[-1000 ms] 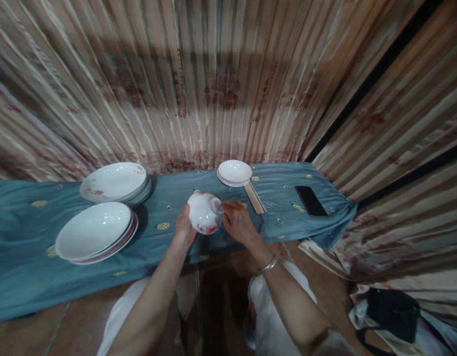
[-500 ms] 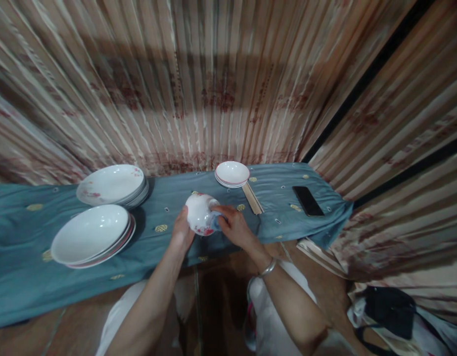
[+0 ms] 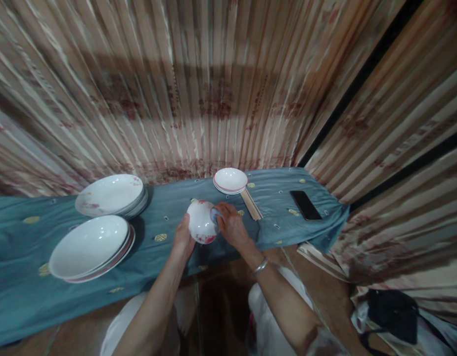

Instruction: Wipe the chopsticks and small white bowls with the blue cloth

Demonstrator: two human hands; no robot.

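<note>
A small white bowl (image 3: 202, 223) with red floral decoration is held over the near part of the table, its inside partly hidden from me. My left hand (image 3: 182, 235) grips the bowl's left side. On the opposite side, my right hand (image 3: 231, 225) is closed around a bluish cloth (image 3: 215, 214), which presses against the bowl's right edge. Just behind lies a small stack of red-rimmed white bowls (image 3: 230, 180), and beside it a bundle of wooden chopsticks (image 3: 251, 204).
To the left stand a stack of floral plates (image 3: 109, 195) and a stack of large white bowls (image 3: 89, 247). A black phone (image 3: 305, 205) lies on the right of the blue-green tablecloth (image 3: 158, 262). Patterned curtains (image 3: 213, 99) hang behind; a black bag (image 3: 393, 314) sits low at right.
My right hand has moved the cloth from across the bowl's surface to its right edge. The whole scene sits slightly lower in view.
</note>
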